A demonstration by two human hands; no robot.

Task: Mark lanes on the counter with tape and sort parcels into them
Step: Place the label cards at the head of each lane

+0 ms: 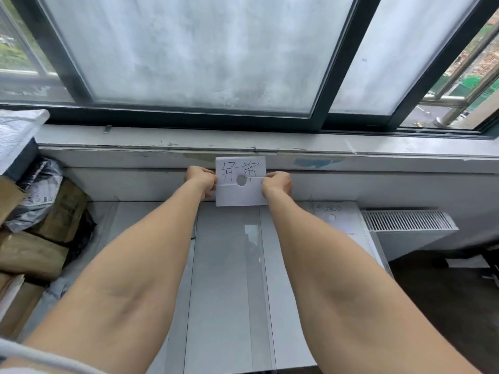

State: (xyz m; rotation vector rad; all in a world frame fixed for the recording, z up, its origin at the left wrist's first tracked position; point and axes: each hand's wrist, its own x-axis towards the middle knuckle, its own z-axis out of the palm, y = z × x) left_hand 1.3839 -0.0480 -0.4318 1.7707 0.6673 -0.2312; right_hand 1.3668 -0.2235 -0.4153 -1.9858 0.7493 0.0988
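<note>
The white card stood upright and flat against the pale wall under the window sill, with its lower edge at the far end of the grey counter. Whether that edge touched the countertop could not be told. Two handwritten black characters filled its upper half. A round hole sat near its middle, and a stepped horizontal line crossed it at the level of the hole.

Both bare forearms reached straight forward over the counter, roughly parallel. The left hand pinched the card's left edge with fingers curled, and the right hand pinched the right edge at the same height. The knuckles of both faced the camera, so the fingertips were mostly hidden.

Thin lines ran lengthwise down the counter, dividing it into strips. A second white card with faint writing and a hole lay flat on the right-hand strip near the wall. Brown and grey parcels were piled at the left, beside the counter
</note>
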